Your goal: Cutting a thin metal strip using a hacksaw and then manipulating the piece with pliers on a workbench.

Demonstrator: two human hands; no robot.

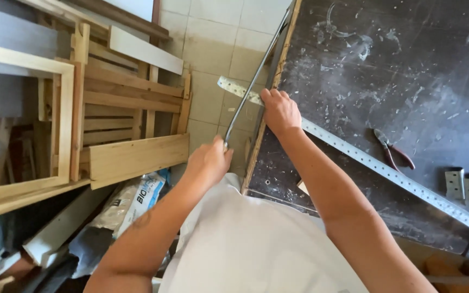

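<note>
Head view: right hand [279, 110] pins perforated strip [386, 171] at surface [408, 70] edge; left hand [208, 160] grips hacksaw [253, 81]. I'd press harder near the cut, stroke long and straight.

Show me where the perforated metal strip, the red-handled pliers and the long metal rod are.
perforated metal strip [397, 176]: head view, on its middle stretch over the dark table.
red-handled pliers [393, 152]: head view, near the pivot.
long metal rod [256, 78]: head view, on its mid-length.

Perforated strip [386, 171] – dull galvanised metal; rod [253, 81] – smooth grey steel; worktop [403, 70] – dark, scuffed, matt.
</note>
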